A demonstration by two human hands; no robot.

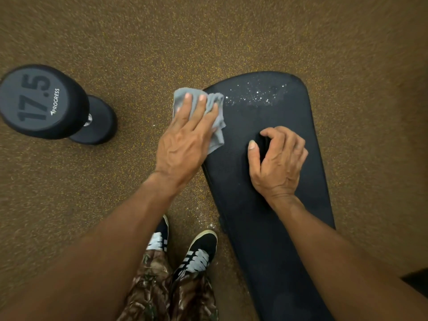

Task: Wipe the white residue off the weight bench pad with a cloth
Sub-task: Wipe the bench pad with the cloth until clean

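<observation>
A cloth was pressed on the pad's edge by the left hand. Residue was scattered beside it.

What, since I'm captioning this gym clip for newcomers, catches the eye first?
The white residue sparkling near the far end of the black bench pad stands out most. Beside it, the left hand presses a grey cloth flat at the pad's left edge. A dumbbell marked 17.5 sits on the floor, far left.

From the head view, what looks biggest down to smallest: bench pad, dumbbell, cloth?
1. bench pad
2. dumbbell
3. cloth, though the left hand covers much of it, so its full size is unsure.
</observation>
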